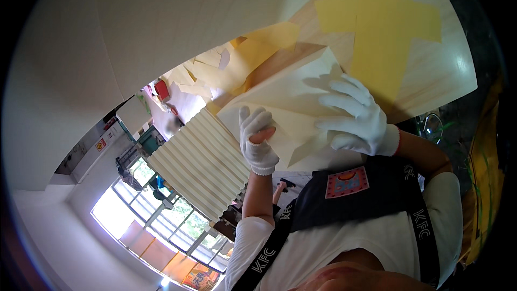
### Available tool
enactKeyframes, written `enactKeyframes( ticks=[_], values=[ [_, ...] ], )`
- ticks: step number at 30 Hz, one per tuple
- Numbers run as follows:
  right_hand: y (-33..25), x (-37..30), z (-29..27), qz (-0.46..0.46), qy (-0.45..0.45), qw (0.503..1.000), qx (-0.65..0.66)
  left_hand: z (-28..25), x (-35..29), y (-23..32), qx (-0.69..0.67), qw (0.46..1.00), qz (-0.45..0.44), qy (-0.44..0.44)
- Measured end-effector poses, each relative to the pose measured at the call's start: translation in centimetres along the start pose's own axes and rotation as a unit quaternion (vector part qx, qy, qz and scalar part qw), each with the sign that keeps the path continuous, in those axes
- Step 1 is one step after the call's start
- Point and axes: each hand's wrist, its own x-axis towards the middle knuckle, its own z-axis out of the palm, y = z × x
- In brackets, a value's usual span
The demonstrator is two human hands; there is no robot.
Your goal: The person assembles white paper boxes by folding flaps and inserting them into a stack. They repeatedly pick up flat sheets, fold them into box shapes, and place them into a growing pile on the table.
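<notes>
A large cream sheet of paper (288,102), with creases and a raised fold at its near side, lies on the wooden table (458,67) in front of me. My right hand (358,116), in a white knit glove, rests on the right part of this sheet with its fingers stretched and spread. At the sheet's left edge, my left hand (257,141) is raised with its gloved fingers curled and bare skin showing around the thumb. What lies between those fingers, if anything, is hidden.
Broad yellow strips (382,27) cross on the tabletop at the far right. Yellow paper pieces (226,64) lie beyond the sheet, to the left. A corrugated cream panel (199,156) stands left of my left arm. A large pale surface (107,64) fills the upper left.
</notes>
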Motion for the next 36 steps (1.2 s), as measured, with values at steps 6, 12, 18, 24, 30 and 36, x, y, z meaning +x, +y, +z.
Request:
enactKeyframes(
  ticks=[6,12,18,24,30,36],
  values=[
    [-0.3,0.1,0.5,0.037,0.009,0.997,0.07,-0.1,-0.7,-0.8,-0.061,0.997,-0.042,-0.015],
    [-0.3,0.1,1.2,0.094,0.081,0.985,0.123,0.6,1.6,1.1,0.029,0.998,0.034,-0.033],
    [0.0,0.7,0.3,0.039,0.02,0.992,0.116,0.7,5.0,4.5,0.166,0.979,0.013,-0.115],
    [0.0,0.6,0.4,0.058,0.029,0.991,0.117,1.2,3.9,2.9,0.171,0.982,0.04,-0.072],
    [0.2,0.4,0.7,0.051,0.04,0.993,0.103,1.4,3.6,2.4,0.158,0.985,0.05,-0.053],
    [0.3,0.4,0.7,0.048,0.043,0.992,0.105,1.5,3.3,2.4,0.151,0.986,0.044,-0.05]
  ],
)
